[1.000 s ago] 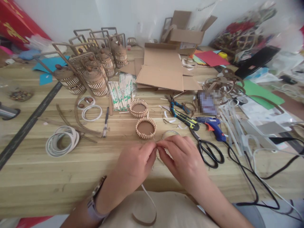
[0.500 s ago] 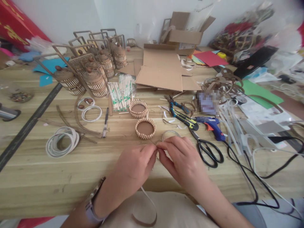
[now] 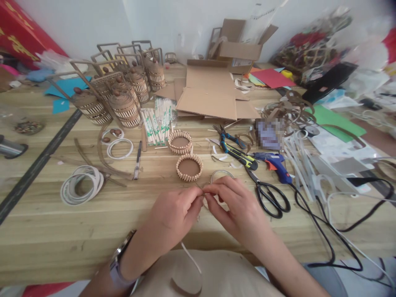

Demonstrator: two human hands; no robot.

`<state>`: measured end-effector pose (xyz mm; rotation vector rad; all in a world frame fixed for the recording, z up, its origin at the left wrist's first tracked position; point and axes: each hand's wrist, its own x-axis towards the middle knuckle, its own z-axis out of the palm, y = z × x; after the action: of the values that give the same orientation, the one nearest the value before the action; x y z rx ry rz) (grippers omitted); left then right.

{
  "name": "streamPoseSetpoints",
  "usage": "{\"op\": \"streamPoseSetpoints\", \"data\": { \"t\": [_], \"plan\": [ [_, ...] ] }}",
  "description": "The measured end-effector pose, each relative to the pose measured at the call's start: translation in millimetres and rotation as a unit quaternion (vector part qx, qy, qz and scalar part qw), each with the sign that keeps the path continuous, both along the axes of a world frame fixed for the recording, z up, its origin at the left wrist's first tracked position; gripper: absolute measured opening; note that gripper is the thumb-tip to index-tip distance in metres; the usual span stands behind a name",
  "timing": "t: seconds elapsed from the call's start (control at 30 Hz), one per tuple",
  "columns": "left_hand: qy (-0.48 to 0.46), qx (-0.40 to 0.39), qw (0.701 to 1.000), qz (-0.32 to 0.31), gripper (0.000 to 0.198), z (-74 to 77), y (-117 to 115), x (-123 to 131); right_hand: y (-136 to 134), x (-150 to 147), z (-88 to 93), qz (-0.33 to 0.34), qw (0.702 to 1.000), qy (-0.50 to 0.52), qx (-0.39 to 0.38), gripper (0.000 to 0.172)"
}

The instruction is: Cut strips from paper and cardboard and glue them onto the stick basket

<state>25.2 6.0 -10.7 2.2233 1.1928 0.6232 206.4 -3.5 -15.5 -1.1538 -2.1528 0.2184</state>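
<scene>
My left hand [image 3: 175,212] and my right hand [image 3: 236,206] meet near the table's front edge, fingertips pinched together. Between them they hold a thin brown strip [image 3: 186,292], whose long tail curls down below my left hand onto my lap. The part within the fingertips is mostly hidden. Just beyond my hands lies a round ring of short wooden sticks [image 3: 189,178] with a brown base. A second such stick ring [image 3: 180,149] sits behind it. A thin pale hoop [image 3: 222,173] is partly covered by my right hand.
To the right lie black-handled scissors [image 3: 272,200], a yellow-black cutter [image 3: 239,154], pliers [image 3: 232,138] and a blue glue gun [image 3: 278,167] with trailing cables. Tape rolls [image 3: 69,187] and a pen [image 3: 137,161] are left. Several small lanterns [image 3: 125,109] and cardboard [image 3: 207,101] stand behind.
</scene>
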Motion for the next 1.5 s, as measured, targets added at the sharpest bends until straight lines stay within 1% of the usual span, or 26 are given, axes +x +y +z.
{"op": "streamPoseSetpoints", "data": {
  "t": [0.13,0.23,0.3,0.37,0.5,0.53,0.6,0.7,0.83,0.97,1.07,1.27,1.5],
  "plan": [
    [-0.001,-0.013,1.0,-0.005,0.019,-1.1,-1,0,-1,0,1.4,-0.007,0.999,0.023,-0.023,0.014],
    [-0.01,-0.027,1.0,-0.01,0.018,-2.0,-1,0,2,3,1.1,-0.046,0.996,0.049,-0.059,0.018],
    [-0.013,-0.042,0.999,-0.011,0.017,-2.3,-1,1,5,9,-2.2,-0.095,0.99,0.07,-0.082,0.018],
    [-0.016,-0.061,0.998,-0.007,0.018,-2.6,-1,1,11,20,-8.4,-0.162,0.978,0.091,-0.099,0.016],
    [-0.029,-0.1,0.995,-0.002,0.019,-3.5,0,1,24,46,-24.4,-0.312,0.936,0.104,-0.123,0.021],
    [-0.032,-0.109,0.993,-0.001,0.019,-3.7,0,2,26,52,-28.0,-0.337,0.927,0.103,-0.126,0.022],
    [-0.037,-0.128,0.991,0.006,0.02,-4.2,1,2,30,62,-34.3,-0.364,0.917,0.101,-0.13,0.023],
    [-0.049,-0.157,0.986,0.023,0.02,-5.7,1,3,33,74,-41.3,-0.375,0.914,0.096,-0.124,0.021],
    [-0.093,-0.199,0.975,0.033,0.022,-8.8,3,4,35,85,-48.8,-0.369,0.924,0.063,-0.074,0.016],
    [-0.138,-0.25,0.958,0.036,0.023,-11.0,4,8,37,89,-56.2,-0.365,0.931,0.017,-0.018,0.018],
    [-0.164,-0.272,0.948,0.031,0.022,-12.2,4,9,37,89,-60.6,-0.378,0.926,-0.001,0.009,0.02],
    [-0.195,-0.302,0.933,0.024,0.021,-14.4,3,9,36,89,-62.5,-0.389,0.921,0.0,0.011,0.019],
    [-0.268,-0.349,0.898,0.023,0.02,-19.4,1,11,37,82,-60.5,-0.404,0.915,0.022,-0.011,0.021]
  ]
}}
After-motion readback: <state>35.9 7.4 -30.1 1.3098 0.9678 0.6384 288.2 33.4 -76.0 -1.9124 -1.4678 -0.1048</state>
